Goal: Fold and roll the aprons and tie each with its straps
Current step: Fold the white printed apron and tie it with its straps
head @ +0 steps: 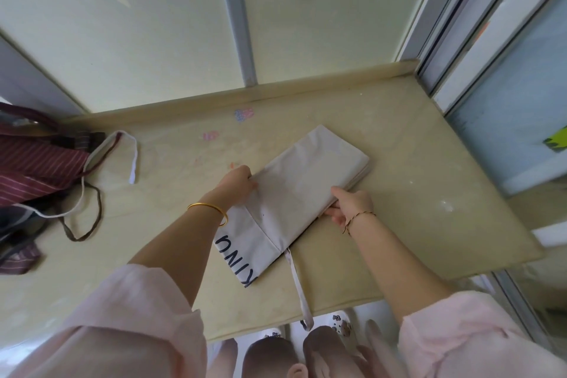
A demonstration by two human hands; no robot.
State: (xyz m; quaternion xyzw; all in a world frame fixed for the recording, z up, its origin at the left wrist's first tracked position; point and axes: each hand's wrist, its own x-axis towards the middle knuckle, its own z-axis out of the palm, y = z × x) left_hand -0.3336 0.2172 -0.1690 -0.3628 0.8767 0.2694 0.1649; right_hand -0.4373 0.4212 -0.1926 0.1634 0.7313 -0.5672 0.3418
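Centre frame: your left hand and right hand each grip an opposite long edge of the folded grey apron, lying diagonal on the beige countertop. One strap trails off its lower end, past the counter's near edge. Left edge of frame: heaped maroon striped aprons, straps looped loose.

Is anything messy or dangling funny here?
Yes. The grey apron has one strap hanging over the front edge of the counter, and the striped maroon aprons lie heaped at the left, their loose straps sprawled.
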